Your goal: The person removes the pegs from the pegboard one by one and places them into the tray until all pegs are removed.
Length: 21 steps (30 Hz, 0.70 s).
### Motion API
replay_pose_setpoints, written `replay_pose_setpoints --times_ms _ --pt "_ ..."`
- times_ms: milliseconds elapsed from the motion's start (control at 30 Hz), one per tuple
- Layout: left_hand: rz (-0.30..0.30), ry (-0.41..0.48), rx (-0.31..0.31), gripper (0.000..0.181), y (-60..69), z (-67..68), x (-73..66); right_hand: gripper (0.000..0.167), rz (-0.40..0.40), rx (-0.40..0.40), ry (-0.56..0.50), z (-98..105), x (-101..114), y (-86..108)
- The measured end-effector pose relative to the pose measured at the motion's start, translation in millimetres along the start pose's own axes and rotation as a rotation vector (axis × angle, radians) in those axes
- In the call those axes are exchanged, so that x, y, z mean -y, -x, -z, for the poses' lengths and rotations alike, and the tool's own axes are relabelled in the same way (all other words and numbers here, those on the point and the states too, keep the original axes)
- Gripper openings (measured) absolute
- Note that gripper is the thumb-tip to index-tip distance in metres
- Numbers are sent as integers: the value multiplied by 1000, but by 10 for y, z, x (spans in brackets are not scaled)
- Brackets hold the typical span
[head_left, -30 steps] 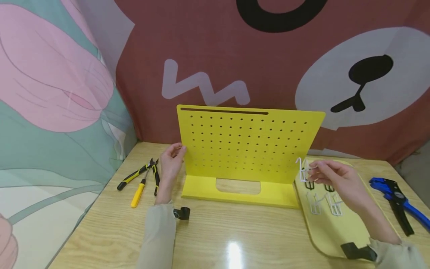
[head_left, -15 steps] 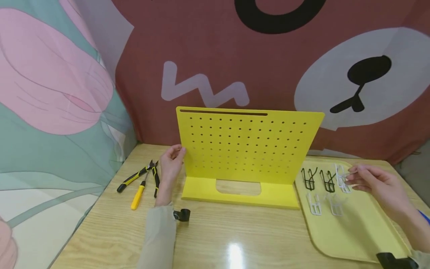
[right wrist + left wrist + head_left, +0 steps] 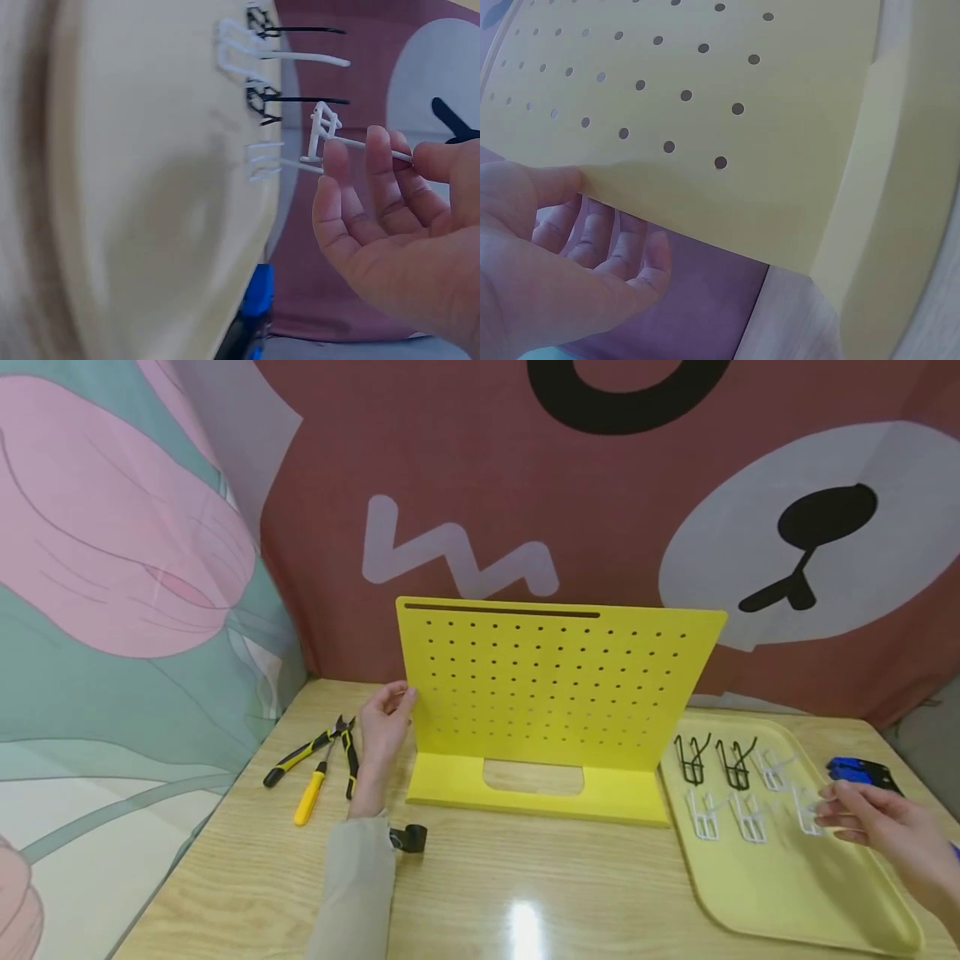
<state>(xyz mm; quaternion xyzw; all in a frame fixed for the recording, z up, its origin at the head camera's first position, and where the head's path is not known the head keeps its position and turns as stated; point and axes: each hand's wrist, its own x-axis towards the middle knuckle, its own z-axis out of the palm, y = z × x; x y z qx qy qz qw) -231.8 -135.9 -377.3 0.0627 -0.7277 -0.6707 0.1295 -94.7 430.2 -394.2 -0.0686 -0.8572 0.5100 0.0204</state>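
A yellow pegboard (image 3: 536, 681) stands upright on its base. My left hand (image 3: 384, 720) grips its left edge, and the left wrist view puts the thumb (image 3: 555, 184) in front with the other fingers behind the edge. Over the right part of the yellow tray (image 3: 810, 893), my right hand (image 3: 892, 831) pinches the prong of a white wire hook (image 3: 324, 129) between thumb and fingers. On the tray lie two black wire hooks (image 3: 692, 762) and several white wire hooks (image 3: 703, 817). How close the held hook is to the tray surface is hard to tell.
Left of the board lie black-and-yellow pliers (image 3: 303, 758) and a screwdriver with a yellow handle (image 3: 309, 797). A blue-and-black hand tool (image 3: 862, 771) is partly hidden behind my right hand. A patterned cloth (image 3: 480, 485) hangs behind the table (image 3: 465, 893).
My right hand has carried the white hook from beside the board's right edge rightward over the tray, then lower toward its right side. The left hand stays on the board's edge.
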Motion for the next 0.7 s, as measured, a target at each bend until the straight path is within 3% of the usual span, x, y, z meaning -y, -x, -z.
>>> replay_pose_setpoints --times_ms 100,200,400,633,700 --pt "-1 1 -3 27 6 -5 -3 28 -49 37 85 4 -54 -37" --pt "-5 1 -4 26 14 -11 -1 41 -109 105 181 26 -90 -70" --pt "-15 4 4 27 27 -29 0 52 -146 196 235 56 -175 -90" --pt "-18 -16 -6 27 30 -36 16 56 -144 146 217 -18 -225 -45" --pt "-14 -41 17 31 50 1 -1 62 -155 114 251 -42 -162 -19"
